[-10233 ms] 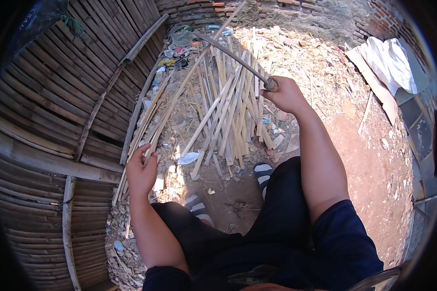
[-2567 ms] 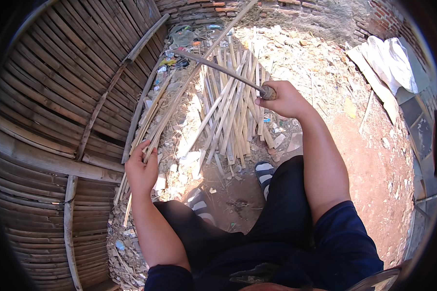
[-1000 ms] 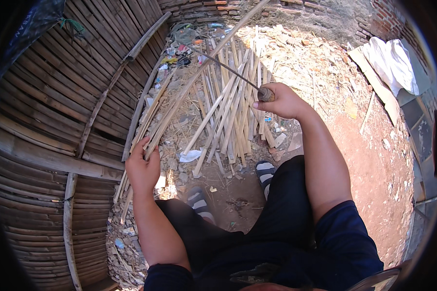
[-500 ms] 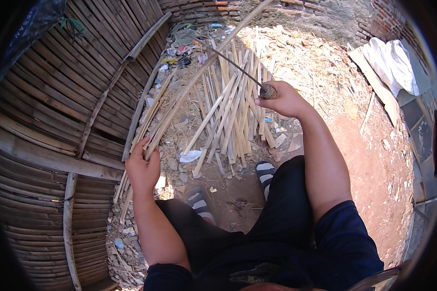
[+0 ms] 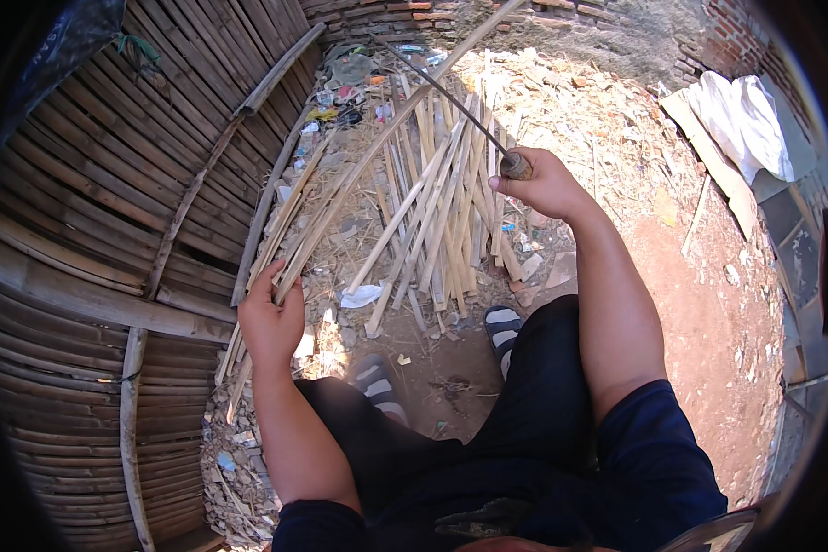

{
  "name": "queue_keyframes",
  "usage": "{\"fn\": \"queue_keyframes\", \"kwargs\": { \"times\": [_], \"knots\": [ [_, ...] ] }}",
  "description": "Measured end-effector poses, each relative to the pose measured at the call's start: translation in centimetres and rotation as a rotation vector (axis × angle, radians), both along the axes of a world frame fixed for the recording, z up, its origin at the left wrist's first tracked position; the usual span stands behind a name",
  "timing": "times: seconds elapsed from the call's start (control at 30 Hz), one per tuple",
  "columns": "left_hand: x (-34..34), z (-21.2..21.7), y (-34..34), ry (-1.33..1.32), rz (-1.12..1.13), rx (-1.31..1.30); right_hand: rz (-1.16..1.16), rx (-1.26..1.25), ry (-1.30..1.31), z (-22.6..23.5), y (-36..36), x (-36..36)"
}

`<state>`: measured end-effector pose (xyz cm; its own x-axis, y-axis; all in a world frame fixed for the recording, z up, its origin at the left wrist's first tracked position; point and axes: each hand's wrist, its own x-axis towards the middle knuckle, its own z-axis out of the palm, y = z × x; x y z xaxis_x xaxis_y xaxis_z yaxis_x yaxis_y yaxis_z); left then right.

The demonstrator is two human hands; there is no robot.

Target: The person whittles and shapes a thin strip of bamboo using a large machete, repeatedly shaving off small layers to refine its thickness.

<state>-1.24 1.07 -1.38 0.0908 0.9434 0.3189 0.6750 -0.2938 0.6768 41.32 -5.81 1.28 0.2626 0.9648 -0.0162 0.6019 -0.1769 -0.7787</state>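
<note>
The left hand [image 5: 269, 324] is closed around the lower part of a long bamboo strip [image 5: 359, 175], which runs up and away from it toward the brick wall [image 5: 488, 14] at the top of the view. The right hand [image 5: 543, 184] is gripped tight on the wooden handle of a long knife [image 5: 451, 97]; the thin blade points from that hand toward the far end of the strip and crosses over it.

Compared with half a second ago, the blade has tilted only a little, and the right hand has stayed at almost the same place beside the strip. The left hand has not moved along the strip at all. I judge that the person is in the middle of repeated strokes on this one strip, not starting a new piece.

Right of the strip lies a pile of cut bamboo slats [image 5: 442, 212] on the ground. Left of the strip stands a woven bamboo fence [image 5: 110, 202]. Below the pile, two striped sandals [image 5: 501, 327] show near the person's knees. A white cloth [image 5: 745, 124] lies well apart from the strip, on the far right.
</note>
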Motion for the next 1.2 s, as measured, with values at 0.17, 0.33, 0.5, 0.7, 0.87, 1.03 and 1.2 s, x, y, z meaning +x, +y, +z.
{"fn": "queue_keyframes", "kwargs": {
  "times": [0.17, 0.33, 0.5, 0.7, 0.87, 1.03, 1.2],
  "knots": [
    [1.1, 0.8, -0.8, 0.007, -0.012, -0.013, 0.326, -0.068, -0.282, 0.1, 0.3, -2.3],
    [0.0, -0.3, -0.1, 0.015, 0.006, 0.049, 0.238, -0.042, -0.291, 1.7, 0.0, -2.6],
    [-0.2, -0.5, 0.5, -0.027, 0.001, 0.035, -0.055, 0.052, -0.223, 0.7, -0.1, -0.7],
    [1.1, 0.0, -0.5, -0.032, -0.041, -0.103, 0.276, -0.026, -0.434, 1.5, 0.0, -4.0],
    [1.1, -0.1, -0.6, -0.032, -0.053, -0.159, 0.389, -0.031, -0.552, 2.0, 0.4, -6.8],
    [0.2, -0.7, 0.2, -0.054, -0.049, -0.1, 0.06, 0.221, -0.386, 0.0, 0.5, -2.5],
    [0.3, -0.2, -0.2, -0.062, -0.045, -0.106, -0.066, 0.191, -0.339, 0.2, -0.1, -1.6]
  ]
}}
